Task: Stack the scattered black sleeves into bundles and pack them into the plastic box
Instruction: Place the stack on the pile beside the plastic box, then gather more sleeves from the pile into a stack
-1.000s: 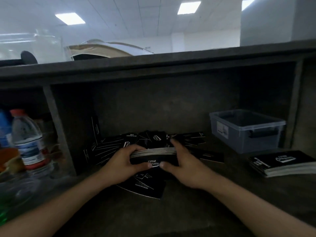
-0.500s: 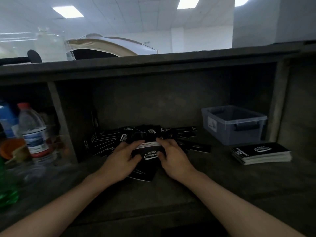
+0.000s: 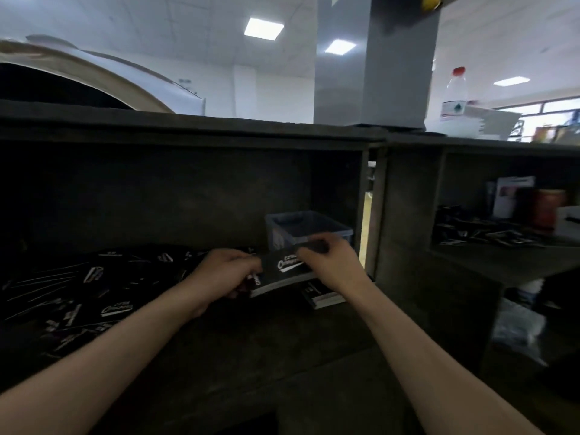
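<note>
A bundle of black sleeves [image 3: 284, 270] with white lettering is held in the air between both hands, just in front of the plastic box [image 3: 309, 229]. My left hand [image 3: 224, 271] grips its left end and my right hand [image 3: 329, 262] grips its right end from above. A second stacked bundle [image 3: 321, 296] lies on the shelf below my right hand. Many loose black sleeves [image 3: 94, 284] lie scattered over the left of the shelf. The grey-blue box stands at the back right of the compartment, partly hidden by my right hand.
A dark wooden shelf unit [image 3: 188, 130] frames the compartment, with an upright divider [image 3: 376, 215] right of the box. The neighbouring compartment holds more black sleeves [image 3: 483, 237] and a red can [image 3: 546, 208]. A plastic bottle [image 3: 453, 95] stands on top.
Both hands have lifted the bundle off the scattered pile and carried it right, toward the box. The view has swung right, so the left bottles are out of sight.
</note>
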Demonstrator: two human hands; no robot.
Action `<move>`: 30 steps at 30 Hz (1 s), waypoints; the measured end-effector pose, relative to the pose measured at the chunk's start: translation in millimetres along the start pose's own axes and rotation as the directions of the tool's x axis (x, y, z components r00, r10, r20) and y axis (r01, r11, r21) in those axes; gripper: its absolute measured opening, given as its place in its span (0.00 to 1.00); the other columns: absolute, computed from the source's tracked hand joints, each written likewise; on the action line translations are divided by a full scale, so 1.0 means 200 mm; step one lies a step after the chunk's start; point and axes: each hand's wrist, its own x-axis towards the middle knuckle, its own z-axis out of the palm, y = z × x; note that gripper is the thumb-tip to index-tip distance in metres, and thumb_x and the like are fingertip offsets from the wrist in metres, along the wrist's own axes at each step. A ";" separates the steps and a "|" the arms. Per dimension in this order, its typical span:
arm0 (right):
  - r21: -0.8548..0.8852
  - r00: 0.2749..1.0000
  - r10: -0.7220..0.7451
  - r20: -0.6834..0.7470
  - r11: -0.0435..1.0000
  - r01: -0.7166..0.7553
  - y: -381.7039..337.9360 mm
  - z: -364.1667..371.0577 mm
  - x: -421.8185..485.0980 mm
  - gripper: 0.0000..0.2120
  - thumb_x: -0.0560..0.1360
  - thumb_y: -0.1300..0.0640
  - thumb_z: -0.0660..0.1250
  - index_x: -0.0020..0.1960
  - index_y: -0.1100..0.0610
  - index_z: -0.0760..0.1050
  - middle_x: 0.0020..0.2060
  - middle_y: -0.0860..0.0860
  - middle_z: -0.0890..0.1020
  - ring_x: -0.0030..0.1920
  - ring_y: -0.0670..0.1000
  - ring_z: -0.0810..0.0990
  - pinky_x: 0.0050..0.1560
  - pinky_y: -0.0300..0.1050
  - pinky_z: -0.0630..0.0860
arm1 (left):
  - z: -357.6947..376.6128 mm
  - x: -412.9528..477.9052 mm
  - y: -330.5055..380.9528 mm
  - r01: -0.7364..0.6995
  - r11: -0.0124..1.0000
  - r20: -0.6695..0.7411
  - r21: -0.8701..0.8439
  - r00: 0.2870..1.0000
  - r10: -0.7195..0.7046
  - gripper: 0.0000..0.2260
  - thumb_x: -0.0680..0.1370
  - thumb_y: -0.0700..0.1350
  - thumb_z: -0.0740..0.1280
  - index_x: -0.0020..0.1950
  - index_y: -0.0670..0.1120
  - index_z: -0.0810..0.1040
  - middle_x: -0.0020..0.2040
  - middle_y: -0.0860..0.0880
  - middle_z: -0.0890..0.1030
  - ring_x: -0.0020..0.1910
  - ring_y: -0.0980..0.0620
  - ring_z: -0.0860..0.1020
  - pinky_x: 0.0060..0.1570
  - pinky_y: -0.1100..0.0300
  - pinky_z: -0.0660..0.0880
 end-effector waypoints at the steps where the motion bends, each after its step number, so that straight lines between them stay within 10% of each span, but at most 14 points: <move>1: -0.017 0.999 0.014 -0.030 1.000 -0.015 0.04 -0.05 0.00 0.19 0.73 0.46 0.70 0.61 0.50 0.76 0.51 0.47 0.81 0.52 0.50 0.80 0.56 0.51 0.79 | 0.08 0.04 0.04 0.033 0.999 0.041 -0.022 0.999 -0.032 0.03 0.75 0.45 0.71 0.45 0.47 0.84 0.38 0.49 0.82 0.37 0.52 0.79 0.37 0.59 0.75; 6: -0.115 0.986 0.082 -0.144 0.988 -0.099 0.22 -0.24 0.06 0.19 0.74 0.45 0.70 0.61 0.50 0.73 0.44 0.44 0.79 0.46 0.47 0.79 0.47 0.46 0.78 | 0.36 0.19 0.12 0.095 0.995 0.161 -0.022 0.983 -0.090 0.09 0.74 0.49 0.71 0.52 0.46 0.81 0.42 0.47 0.84 0.39 0.51 0.81 0.33 0.60 0.76; 11: -0.372 0.975 0.122 -0.187 0.909 -0.185 0.38 -0.20 0.09 0.34 0.70 0.40 0.72 0.71 0.52 0.66 0.60 0.53 0.79 0.61 0.56 0.76 0.57 0.53 0.76 | 0.46 0.20 0.02 -0.235 0.829 0.044 0.507 0.968 0.248 0.15 0.73 0.63 0.69 0.44 0.52 0.81 0.41 0.54 0.82 0.41 0.55 0.81 0.33 0.61 0.73; 16: -0.524 0.912 -0.303 -0.275 0.843 0.122 0.25 -0.10 0.07 0.19 0.72 0.50 0.71 0.63 0.49 0.76 0.59 0.50 0.79 0.62 0.52 0.74 0.60 0.50 0.69 | 0.27 0.14 -0.05 -0.362 0.742 0.000 0.564 0.899 0.439 0.18 0.74 0.65 0.68 0.55 0.54 0.78 0.47 0.56 0.81 0.45 0.56 0.80 0.44 0.57 0.80; 22: -0.409 0.829 -0.558 0.036 0.749 0.522 -0.03 0.32 0.07 0.08 0.73 0.54 0.69 0.52 0.49 0.81 0.51 0.45 0.82 0.54 0.47 0.77 0.53 0.44 0.76 | -0.30 0.01 -0.30 -0.253 0.380 0.021 0.890 0.854 0.520 0.17 0.77 0.63 0.63 0.55 0.53 0.79 0.52 0.52 0.80 0.50 0.52 0.79 0.46 0.56 0.78; 25: -0.308 0.798 -0.544 0.259 0.737 0.602 -0.14 0.57 0.13 0.13 0.75 0.48 0.69 0.58 0.50 0.80 0.57 0.47 0.80 0.58 0.49 0.78 0.55 0.44 0.76 | -0.64 -0.06 -0.42 -0.122 0.227 0.033 0.966 0.932 0.360 0.38 0.70 0.77 0.51 0.68 0.54 0.73 0.66 0.50 0.74 0.65 0.48 0.74 0.61 0.54 0.73; 30: -0.276 0.720 -0.170 0.673 0.846 0.457 -0.24 0.93 0.23 0.47 0.67 0.23 0.62 0.79 0.40 0.52 0.80 0.48 0.50 0.79 0.54 0.53 0.77 0.52 0.56 | -0.98 -0.19 -0.56 0.037 0.444 0.050 0.895 0.982 -0.184 0.51 0.64 0.82 0.57 0.79 0.64 0.38 0.81 0.53 0.38 0.80 0.48 0.38 0.78 0.41 0.44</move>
